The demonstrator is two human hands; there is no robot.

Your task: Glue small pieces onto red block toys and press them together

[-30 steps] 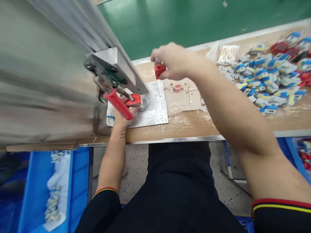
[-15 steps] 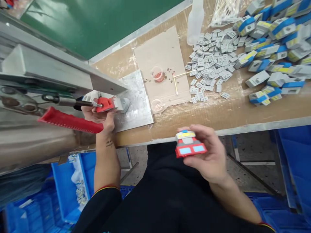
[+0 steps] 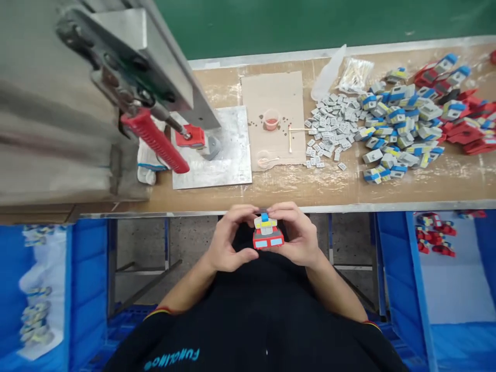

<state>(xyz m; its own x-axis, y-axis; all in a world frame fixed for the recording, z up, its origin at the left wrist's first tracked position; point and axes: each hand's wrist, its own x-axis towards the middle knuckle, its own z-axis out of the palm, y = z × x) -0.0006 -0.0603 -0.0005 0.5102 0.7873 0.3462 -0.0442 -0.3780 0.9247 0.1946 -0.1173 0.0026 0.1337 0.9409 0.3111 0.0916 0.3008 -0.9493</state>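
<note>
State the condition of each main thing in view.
Toy vehicle: held off the table
Right hand: closed on it
Left hand: curved beside it, contact unclear
Clamp: tip on red piece
Cup: uncovered, reddish contents
Glove: beside metal plate
Gray tiles: loosely scattered

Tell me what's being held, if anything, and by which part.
A red toy piece: the right hand grips its right side; the left hand is at its left, contact unclear.

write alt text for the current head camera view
Right hand holds a small red and grey toy vehicle by a worktable, left hand at its other side. At picture left, a red-handled clamp stands over another red piece; small grey parts lie farther right.
</note>
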